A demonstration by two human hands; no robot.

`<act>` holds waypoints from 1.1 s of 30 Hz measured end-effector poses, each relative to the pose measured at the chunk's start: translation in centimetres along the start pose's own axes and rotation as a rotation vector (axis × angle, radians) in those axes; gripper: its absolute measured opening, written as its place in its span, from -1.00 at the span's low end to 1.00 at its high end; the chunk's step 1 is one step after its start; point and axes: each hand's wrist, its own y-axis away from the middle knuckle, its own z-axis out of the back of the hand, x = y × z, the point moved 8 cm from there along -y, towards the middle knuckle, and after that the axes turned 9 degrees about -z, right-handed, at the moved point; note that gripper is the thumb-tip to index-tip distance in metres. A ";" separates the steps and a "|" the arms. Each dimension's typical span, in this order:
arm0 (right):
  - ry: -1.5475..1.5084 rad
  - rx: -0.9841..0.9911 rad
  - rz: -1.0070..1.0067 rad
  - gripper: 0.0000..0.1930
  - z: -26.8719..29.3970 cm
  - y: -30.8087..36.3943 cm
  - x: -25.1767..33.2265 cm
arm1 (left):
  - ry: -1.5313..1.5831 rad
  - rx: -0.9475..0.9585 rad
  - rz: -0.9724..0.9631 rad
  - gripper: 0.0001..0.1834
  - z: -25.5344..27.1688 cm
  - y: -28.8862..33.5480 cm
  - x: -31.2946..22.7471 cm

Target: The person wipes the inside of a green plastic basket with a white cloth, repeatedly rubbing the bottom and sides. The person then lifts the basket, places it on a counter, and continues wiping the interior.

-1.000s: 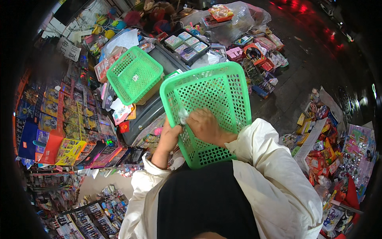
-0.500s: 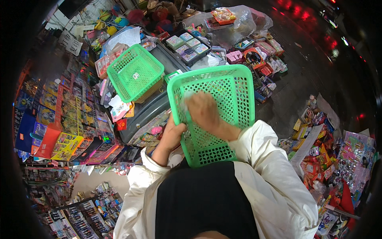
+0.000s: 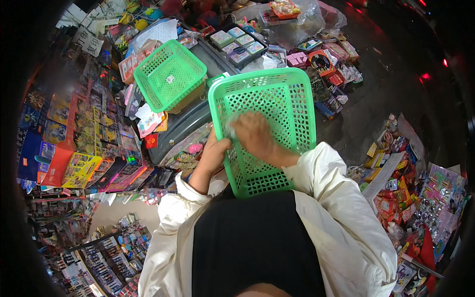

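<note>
A green plastic mesh basket (image 3: 268,184) is tilted up in front of my body, its open side facing me. My left hand (image 3: 213,157) grips its left rim, with the thumb over the edge and the other fingers hidden behind the wall. Inside the basket, my right hand (image 3: 255,134) is closed, its knuckles up, against the inner left wall. Something small and whitish shows at its fingertips, blurred, and I cannot tell its kind. A second green mesh basket (image 3: 179,100) sits on a dark surface to the far left.
Behind the held basket stands a black tray of small tins (image 3: 239,43). Boxed goods (image 3: 324,62) are piled at the far right, and colourful snack packets (image 3: 396,200) at the near right. Display boxes (image 3: 81,171) line the left side. A dark floor (image 3: 396,84) stretches out at the right.
My right hand has shifted slightly toward me along the basket's inner left wall. My left hand keeps its grip on the rim. The whole view has tilted a little.
</note>
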 end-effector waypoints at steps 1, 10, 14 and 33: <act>-0.005 -0.052 -0.004 -0.89 0.5 -0.5 0.1 | -0.029 0.018 -0.033 -0.25 -0.2 -0.1 -0.3; -0.103 0.368 0.300 -0.89 0.6 7.6 3.8 | -0.028 0.089 -0.175 -0.26 -1.4 -0.9 -2.5; -0.018 0.132 0.118 -0.90 1.4 2.2 0.9 | -0.074 0.112 -0.058 -0.23 -1.8 -1.1 -0.9; 0.360 0.216 -0.083 -0.92 3.3 3.0 0.1 | 0.013 0.160 -0.164 -0.26 -4.0 -1.6 -2.6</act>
